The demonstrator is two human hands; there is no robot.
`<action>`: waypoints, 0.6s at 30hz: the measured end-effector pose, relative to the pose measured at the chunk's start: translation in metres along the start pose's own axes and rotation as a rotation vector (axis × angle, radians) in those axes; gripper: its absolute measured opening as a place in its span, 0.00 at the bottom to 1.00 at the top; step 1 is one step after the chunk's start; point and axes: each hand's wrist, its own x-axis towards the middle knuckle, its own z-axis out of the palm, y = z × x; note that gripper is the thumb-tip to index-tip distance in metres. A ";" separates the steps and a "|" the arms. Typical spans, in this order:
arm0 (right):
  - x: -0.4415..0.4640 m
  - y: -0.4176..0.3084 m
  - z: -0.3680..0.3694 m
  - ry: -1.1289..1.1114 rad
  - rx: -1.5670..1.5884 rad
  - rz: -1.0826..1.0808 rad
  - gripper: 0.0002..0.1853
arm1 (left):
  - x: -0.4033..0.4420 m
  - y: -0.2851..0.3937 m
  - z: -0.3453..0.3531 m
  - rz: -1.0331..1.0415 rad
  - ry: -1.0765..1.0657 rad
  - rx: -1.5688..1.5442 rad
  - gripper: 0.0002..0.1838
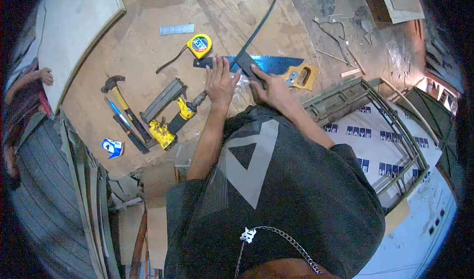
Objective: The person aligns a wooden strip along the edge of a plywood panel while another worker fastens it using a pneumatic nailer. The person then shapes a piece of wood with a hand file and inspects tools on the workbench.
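My left hand (221, 83) lies with fingers spread near the left part of the hand saw's blue blade (276, 63). Between my two hands a dark flat bar (248, 66) crosses the saw, and a thin dark strip (261, 25) runs up from it to the top edge. My right hand (274, 90) has its fingers on the dark bar. To the right lies the saw's yellow handle (303, 76). A yellow tape measure (199, 45) rests just above the blade's left end, and a yellow and black nail gun (168, 123) lies left of my left forearm.
On the wooden board (143, 12) lie a metal ruler (177, 29), a hammer (123, 101), pens (118, 115) and a blue-white packet (112, 148). Another person's hand (46, 76) touches a pale panel (79, 27) at the left. A metal frame (390, 106) stands right.
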 end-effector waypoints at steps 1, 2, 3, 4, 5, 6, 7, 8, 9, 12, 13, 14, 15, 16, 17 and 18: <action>0.006 0.004 0.008 0.090 0.045 -0.111 0.27 | 0.000 -0.001 -0.001 0.003 0.003 0.005 0.29; 0.003 0.002 0.001 0.079 0.071 -0.115 0.28 | 0.000 -0.001 -0.002 -0.001 0.009 -0.002 0.29; -0.004 0.006 -0.004 0.088 0.067 -0.115 0.28 | 0.001 0.000 -0.001 -0.005 0.014 -0.014 0.29; -0.015 0.012 -0.010 0.043 0.035 -0.058 0.28 | 0.001 0.001 -0.001 -0.007 0.008 0.001 0.29; -0.024 0.020 -0.015 -0.006 0.002 -0.002 0.28 | 0.004 0.001 0.000 -0.008 0.008 -0.004 0.29; -0.033 0.030 -0.013 0.130 0.059 -0.126 0.25 | 0.004 0.002 -0.001 -0.008 0.017 -0.012 0.29; -0.039 0.039 -0.012 0.122 0.060 -0.124 0.25 | 0.003 0.002 -0.002 -0.007 0.023 -0.019 0.29; -0.043 0.041 -0.015 0.155 0.024 -0.157 0.25 | 0.001 0.002 -0.001 -0.009 0.016 -0.018 0.29; -0.045 0.040 -0.017 0.190 -0.011 -0.188 0.25 | 0.001 0.002 0.000 0.000 0.029 -0.009 0.29; -0.026 0.028 -0.016 0.035 -0.069 -0.043 0.27 | 0.003 0.001 0.004 -0.001 0.043 0.004 0.28; -0.024 0.029 -0.015 0.030 -0.068 -0.046 0.27 | 0.002 0.001 0.003 -0.011 0.046 0.011 0.28; -0.022 0.031 -0.012 0.002 -0.025 -0.024 0.27 | 0.000 0.002 0.001 -0.012 0.044 0.017 0.28; -0.019 0.031 -0.011 -0.017 0.016 0.000 0.26 | 0.002 0.002 0.000 -0.014 0.039 0.017 0.28; -0.021 0.032 -0.011 -0.008 0.016 0.001 0.26 | 0.004 0.003 -0.001 -0.015 0.035 0.014 0.27; -0.027 0.033 -0.012 0.051 -0.007 -0.050 0.26 | 0.003 0.004 -0.001 -0.009 0.040 0.012 0.27; -0.028 0.035 -0.013 0.114 -0.032 -0.107 0.26 | 0.004 0.003 0.000 -0.001 0.029 0.019 0.27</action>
